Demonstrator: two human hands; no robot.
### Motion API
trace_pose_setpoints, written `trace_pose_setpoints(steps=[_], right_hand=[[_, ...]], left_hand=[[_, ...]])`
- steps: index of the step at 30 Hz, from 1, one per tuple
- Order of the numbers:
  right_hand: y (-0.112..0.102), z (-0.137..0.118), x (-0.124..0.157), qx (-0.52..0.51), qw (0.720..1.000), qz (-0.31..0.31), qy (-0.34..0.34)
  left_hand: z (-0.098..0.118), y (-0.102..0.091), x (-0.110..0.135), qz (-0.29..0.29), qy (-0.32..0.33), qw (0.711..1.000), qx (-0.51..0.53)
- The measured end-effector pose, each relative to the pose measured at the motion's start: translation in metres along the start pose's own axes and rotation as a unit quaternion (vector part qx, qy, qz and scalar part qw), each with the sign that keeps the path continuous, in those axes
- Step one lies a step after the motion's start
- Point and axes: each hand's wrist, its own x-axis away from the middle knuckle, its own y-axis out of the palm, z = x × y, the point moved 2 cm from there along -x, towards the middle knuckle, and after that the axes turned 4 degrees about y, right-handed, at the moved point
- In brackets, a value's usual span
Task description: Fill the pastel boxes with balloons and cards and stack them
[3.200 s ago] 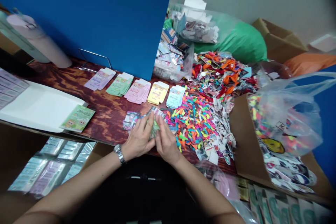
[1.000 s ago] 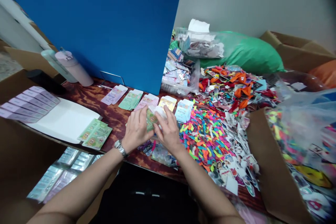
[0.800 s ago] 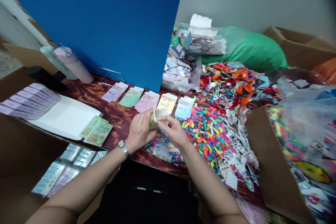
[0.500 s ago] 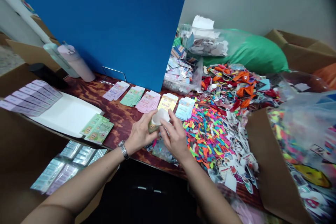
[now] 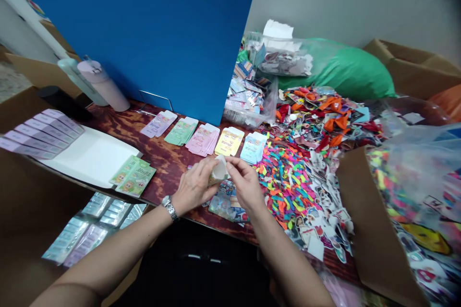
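My left hand (image 5: 194,184) is closed around a small paper box (image 5: 220,171), whose white inside shows through its open end. My right hand (image 5: 245,183) pinches the rim of the same box from the right; its fingertips partly cover the edge. Below the hands lie some clear packets with printed cards (image 5: 224,204). Just beyond the hands stand flat stacks of small boxes: yellow (image 5: 229,141), blue (image 5: 254,147), pink (image 5: 202,139), green (image 5: 181,131) and purple (image 5: 159,123). Two green packs (image 5: 133,176) lie to the left, overlapping the edge of a white tray (image 5: 97,153).
A heap of coloured balloons (image 5: 288,182) spreads to the right, with sticker cut-outs (image 5: 329,211) beside it. A cardboard flap (image 5: 374,225) rises at the right. Bottles (image 5: 104,86) stand at back left, near a blue panel (image 5: 144,29). Purple boxes (image 5: 43,132) stand on the tray.
Both hands have moved slightly lower with the box. The box's open end has tilted and narrowed, and the right fingers have shifted to its upper rim. The yellow stack shows more fully.
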Motion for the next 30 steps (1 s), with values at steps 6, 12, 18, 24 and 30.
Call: trace_pose_setpoints(steps=[6, 12, 18, 24, 30], right_hand=[[-0.003, -0.010, 0.006, 0.208, 0.975, 0.000, -0.078], [0.004, -0.012, 0.012, 0.274, 0.951, 0.016, -0.138], [0.012, 0.007, 0.031, 0.263, 0.940, 0.080, -0.203], [0.023, 0.024, 0.046, 0.324, 0.909, 0.046, -0.260], [-0.002, 0.026, 0.014, 0.175, 0.973, 0.080, -0.127]], left_hand=[[0.000, 0.004, 0.001, -0.004, -0.024, 1.000, -0.003], [0.003, 0.005, 0.000, -0.030, -0.023, 0.997, -0.072], [0.008, 0.006, -0.003, -0.036, -0.026, 0.988, -0.145], [0.011, 0.007, -0.007, -0.052, -0.043, 0.985, -0.156], [-0.001, -0.012, -0.004, -0.012, 0.030, 0.990, -0.138]])
